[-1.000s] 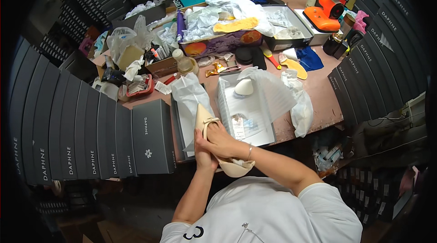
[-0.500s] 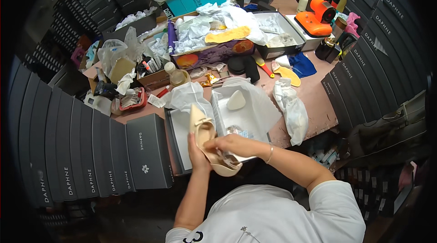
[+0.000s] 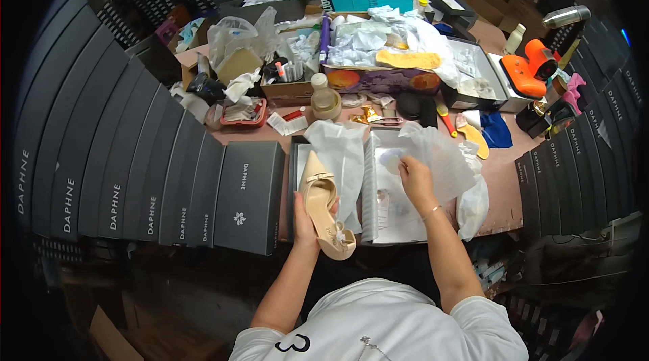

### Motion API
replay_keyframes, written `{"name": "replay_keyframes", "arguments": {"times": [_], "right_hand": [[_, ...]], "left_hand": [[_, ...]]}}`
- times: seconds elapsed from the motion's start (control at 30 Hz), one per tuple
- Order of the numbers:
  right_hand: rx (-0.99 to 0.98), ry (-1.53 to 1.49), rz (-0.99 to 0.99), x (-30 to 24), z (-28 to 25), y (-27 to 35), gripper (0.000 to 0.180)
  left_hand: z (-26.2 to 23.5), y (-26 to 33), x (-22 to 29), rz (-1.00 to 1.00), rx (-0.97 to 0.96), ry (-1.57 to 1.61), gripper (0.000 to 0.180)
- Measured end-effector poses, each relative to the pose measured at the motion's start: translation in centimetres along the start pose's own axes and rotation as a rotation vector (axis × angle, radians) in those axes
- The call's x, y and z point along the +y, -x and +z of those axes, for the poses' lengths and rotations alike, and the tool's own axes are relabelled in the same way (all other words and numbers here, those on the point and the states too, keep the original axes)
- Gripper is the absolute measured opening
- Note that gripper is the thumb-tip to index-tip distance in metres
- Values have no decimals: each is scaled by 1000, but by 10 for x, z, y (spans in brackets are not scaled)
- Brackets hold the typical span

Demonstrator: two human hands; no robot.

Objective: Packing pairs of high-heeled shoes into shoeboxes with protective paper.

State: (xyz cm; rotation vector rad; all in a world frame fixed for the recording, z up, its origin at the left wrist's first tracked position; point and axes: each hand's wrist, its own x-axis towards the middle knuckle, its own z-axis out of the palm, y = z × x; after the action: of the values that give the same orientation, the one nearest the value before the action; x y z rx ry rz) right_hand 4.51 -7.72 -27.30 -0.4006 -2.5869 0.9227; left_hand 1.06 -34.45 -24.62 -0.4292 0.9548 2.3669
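Note:
My left hand is closed around a beige pointed-toe shoe, holding it toe-up above the near edge of the table. A small bow crosses its front, and a bit of clear crumpled material sits near the heel. Over the open shoebox, my right hand is pinched on a pale, rounded pad, blurred at the fingertips. White tissue paper lies along the box's left part, and more tissue spreads from its right side. A small clear packet rests inside.
Dark shoeboxes line the left, with more stacked at right. Behind are a carton of crumpled paper, a glass jar, a yellow insole, a red-and-yellow-handled brush and an orange device.
My right hand has left the shoe and moved right and up over the box, to the pale pad. The shoe stays in my left hand. The view has shifted, so the table sits further right.

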Motion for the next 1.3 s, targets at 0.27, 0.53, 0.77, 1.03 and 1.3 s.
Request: {"name": "replay_keyframes", "arguments": {"times": [0.27, 0.53, 0.77, 1.03, 1.3], "right_hand": [[-337, -19, -473, -113, -9, 47, 15], [-185, 205, 15, -33, -26, 9, 22], [-155, -83, -26, -14, 0, 18, 25], [167, -74, -380, -104, 3, 23, 68], [-344, -433, -265, -57, -25, -1, 66]], "left_hand": [[45, 40, -25, -19, -192, 5, 76], [31, 35, -23, -105, -22, -309, 33], [29, 20, -25, -202, -77, -236, 45], [64, 47, -54, 112, -146, -268, 43], [26, 39, -52, -136, 35, -249, 38]]}}
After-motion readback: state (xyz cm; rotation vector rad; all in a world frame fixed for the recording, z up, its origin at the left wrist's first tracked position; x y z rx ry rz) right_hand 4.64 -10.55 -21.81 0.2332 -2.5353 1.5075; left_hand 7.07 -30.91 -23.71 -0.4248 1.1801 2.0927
